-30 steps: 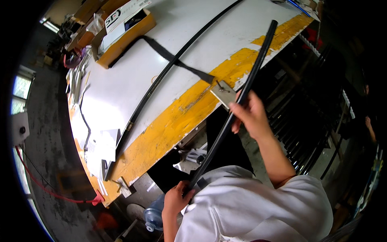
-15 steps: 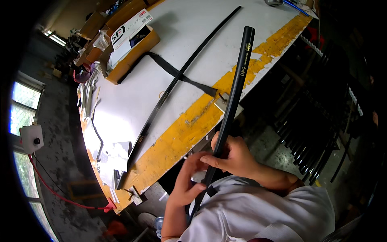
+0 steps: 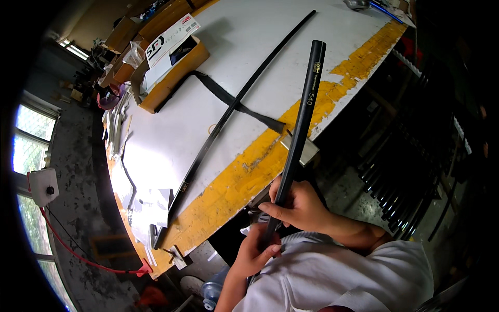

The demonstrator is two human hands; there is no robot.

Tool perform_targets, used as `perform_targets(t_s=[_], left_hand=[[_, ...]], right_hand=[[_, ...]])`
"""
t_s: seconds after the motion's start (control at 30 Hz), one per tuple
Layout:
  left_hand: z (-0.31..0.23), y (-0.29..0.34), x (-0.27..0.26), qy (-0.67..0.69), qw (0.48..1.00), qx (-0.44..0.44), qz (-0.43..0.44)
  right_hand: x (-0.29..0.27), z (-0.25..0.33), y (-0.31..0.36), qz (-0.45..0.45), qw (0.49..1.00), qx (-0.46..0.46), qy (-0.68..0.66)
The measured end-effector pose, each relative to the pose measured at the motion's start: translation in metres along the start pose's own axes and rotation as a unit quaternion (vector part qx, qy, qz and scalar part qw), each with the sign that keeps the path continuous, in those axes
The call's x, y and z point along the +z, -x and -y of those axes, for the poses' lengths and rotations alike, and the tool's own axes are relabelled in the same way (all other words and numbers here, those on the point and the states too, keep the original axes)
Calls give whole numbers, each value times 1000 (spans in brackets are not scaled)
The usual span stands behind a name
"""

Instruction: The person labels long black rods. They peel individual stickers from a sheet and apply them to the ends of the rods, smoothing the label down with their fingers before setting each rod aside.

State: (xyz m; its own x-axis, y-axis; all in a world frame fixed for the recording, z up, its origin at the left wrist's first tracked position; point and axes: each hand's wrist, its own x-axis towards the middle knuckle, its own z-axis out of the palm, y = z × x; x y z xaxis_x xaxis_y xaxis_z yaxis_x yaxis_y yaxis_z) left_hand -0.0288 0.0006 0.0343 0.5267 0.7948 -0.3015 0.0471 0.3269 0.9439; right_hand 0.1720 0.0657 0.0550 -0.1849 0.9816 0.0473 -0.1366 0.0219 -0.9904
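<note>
A long glossy black rod [image 3: 302, 112] with small gold markings slants up from my lap, its thick end pointing away from me over the table's edge. Around its middle, the thumb and fingers of my right hand [image 3: 303, 203] are closed. Just below, my left hand [image 3: 255, 250] wraps the same rod, thumb along its side. The lower end of this rod disappears against my body. On the table, a second black rod [image 3: 227, 112] lies diagonally, crossing over a flat black cloth strip [image 3: 221, 92].
The white table [image 3: 171, 125] has a worn yellow border. On it stand an open cardboard box [image 3: 171, 78] and white papers [image 3: 156, 206]. Metal clamps [image 3: 178, 257] sit on its near edge. At right, many black rods [image 3: 395, 192] are stacked low. A blue-grey bottle [image 3: 212, 291] stands below the table.
My left hand has moved slightly right and down and now wraps closer round the rod. The rod's far end has shifted a little lower. My right hand keeps its hold.
</note>
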Motion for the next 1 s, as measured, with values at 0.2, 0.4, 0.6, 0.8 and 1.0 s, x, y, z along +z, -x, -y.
perform_targets(t_s=[0.2,0.4,0.6,0.8,1.0], left_hand=[[1,0,-3,38,999,-18,-7],[-6,-4,2,67,997,-34,-17],[2,10,-5,20,996,-81,-24],[27,68,-22,-215,964,-153,-29],[-19,69,-5,-216,974,-58,-30]], right_hand=[[2,-3,-3,0,1000,-28,0],[-3,-7,-5,3,1000,-25,7],[-23,-5,-24,-35,995,46,-81],[-120,19,-92,-356,928,-57,-95],[-74,58,-59,-210,965,-91,-131]])
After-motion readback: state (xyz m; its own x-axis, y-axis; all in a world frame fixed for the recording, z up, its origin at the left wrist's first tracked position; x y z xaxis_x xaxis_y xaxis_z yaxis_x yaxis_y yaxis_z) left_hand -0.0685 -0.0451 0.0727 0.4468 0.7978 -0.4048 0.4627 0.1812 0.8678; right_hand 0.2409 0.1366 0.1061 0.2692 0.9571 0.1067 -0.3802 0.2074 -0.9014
